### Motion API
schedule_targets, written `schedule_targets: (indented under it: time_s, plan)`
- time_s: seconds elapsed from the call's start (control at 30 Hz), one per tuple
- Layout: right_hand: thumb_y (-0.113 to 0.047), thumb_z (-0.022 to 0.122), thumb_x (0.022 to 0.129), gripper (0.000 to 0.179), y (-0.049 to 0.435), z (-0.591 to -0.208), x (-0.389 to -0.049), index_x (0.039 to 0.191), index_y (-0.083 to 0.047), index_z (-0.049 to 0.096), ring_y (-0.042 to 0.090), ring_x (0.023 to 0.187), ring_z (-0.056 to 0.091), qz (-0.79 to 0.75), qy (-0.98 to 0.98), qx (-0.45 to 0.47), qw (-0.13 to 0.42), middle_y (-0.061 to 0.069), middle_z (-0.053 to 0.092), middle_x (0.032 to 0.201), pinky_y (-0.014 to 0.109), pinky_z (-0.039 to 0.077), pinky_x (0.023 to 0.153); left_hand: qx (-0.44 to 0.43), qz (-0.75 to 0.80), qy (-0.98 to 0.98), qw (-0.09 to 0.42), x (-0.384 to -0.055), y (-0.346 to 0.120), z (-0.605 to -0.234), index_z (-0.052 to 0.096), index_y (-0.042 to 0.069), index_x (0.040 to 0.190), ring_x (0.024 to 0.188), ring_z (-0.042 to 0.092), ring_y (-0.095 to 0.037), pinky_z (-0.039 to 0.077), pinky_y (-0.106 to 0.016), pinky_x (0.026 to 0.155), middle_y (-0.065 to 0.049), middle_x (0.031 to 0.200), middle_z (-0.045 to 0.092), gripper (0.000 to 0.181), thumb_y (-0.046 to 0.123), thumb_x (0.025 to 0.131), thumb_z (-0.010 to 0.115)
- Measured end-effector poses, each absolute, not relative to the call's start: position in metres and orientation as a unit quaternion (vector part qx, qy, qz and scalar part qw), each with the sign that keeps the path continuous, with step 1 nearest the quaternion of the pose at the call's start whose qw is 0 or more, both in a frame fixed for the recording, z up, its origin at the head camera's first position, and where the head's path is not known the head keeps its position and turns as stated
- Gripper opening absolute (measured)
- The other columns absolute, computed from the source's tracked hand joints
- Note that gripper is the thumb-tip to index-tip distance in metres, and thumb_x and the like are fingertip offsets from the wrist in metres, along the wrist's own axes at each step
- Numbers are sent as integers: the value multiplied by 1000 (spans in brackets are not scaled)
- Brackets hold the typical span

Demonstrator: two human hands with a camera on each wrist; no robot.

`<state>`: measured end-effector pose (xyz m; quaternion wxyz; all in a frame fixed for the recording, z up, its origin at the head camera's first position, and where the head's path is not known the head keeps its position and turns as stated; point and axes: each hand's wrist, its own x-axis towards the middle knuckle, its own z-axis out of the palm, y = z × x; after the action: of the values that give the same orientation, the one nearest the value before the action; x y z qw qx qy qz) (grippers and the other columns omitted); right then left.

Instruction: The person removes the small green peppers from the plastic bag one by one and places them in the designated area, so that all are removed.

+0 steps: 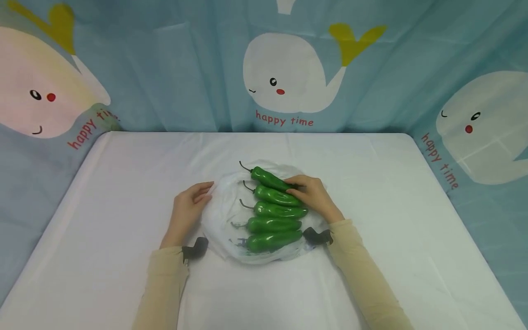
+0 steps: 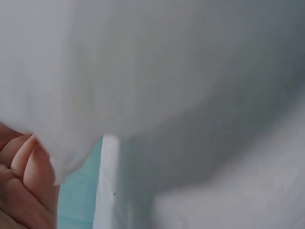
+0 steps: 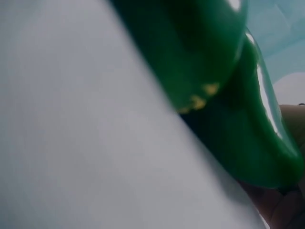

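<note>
Several glossy green peppers point(image 1: 280, 210) lie side by side in a column on a thin white plastic bag point(image 1: 220, 206), stems to the left. My left hand point(image 1: 187, 208) pinches the bag's left edge; in the left wrist view the raised bag film point(image 2: 109, 62) fills most of the picture beside the curled fingers point(image 2: 35, 167). At the far end of the column, my right hand point(image 1: 314, 195) grips the tip end of the farthest pepper point(image 1: 268, 178), its thumb over the second one. Bag film veils the stems of the nearest two peppers.
A white cloth covers the table point(image 1: 123, 192). Behind and beside it hangs a blue curtain point(image 1: 185, 78) with whale prints. Small black wrist cameras point(image 1: 197, 248) sit at both cuffs, the right one close to the peppers' tips.
</note>
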<state>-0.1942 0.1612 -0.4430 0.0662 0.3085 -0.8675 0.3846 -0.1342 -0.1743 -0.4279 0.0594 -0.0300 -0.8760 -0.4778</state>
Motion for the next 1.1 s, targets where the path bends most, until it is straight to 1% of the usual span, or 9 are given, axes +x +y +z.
schedule_targets:
  time_s: [0.3,0.57,0.73,0.93,1.1]
  plan:
    - [-4,75,79,24,164,-438,-193,102,1,72,26,94,66,417,-848,311,102,12,70,99,35,53,82,-22,-487,-870,68,-135,-177,-430,63,1,119,104,63,-30,50,-25,84,-19,116,63,30,-2,89,62]
    - [-3,72,81,22,167,-435,-193,103,1,72,27,97,65,458,-839,282,85,12,70,101,35,52,85,-2,-481,-875,57,-134,-181,-429,63,3,122,104,63,-31,50,-33,86,-18,118,62,30,2,91,61]
    - [-4,71,83,21,169,-433,-193,104,0,71,27,98,65,483,-831,265,80,13,69,102,35,50,88,9,-477,-877,59,-133,-185,-428,62,3,122,104,62,-31,50,-32,85,-18,118,62,31,2,91,61]
    - [-5,69,85,19,172,-430,-192,103,-1,72,26,100,64,503,-828,237,74,12,69,103,31,50,89,21,-474,-879,56,-134,-189,-428,62,3,122,104,62,-32,50,-32,85,-20,118,62,30,3,91,61]
    - [-3,68,85,18,174,-430,-192,103,2,71,28,98,64,507,-827,234,68,14,69,103,34,51,87,24,-475,-878,57,-134,-190,-428,62,3,121,105,62,-30,50,-21,83,-18,119,62,30,2,91,61]
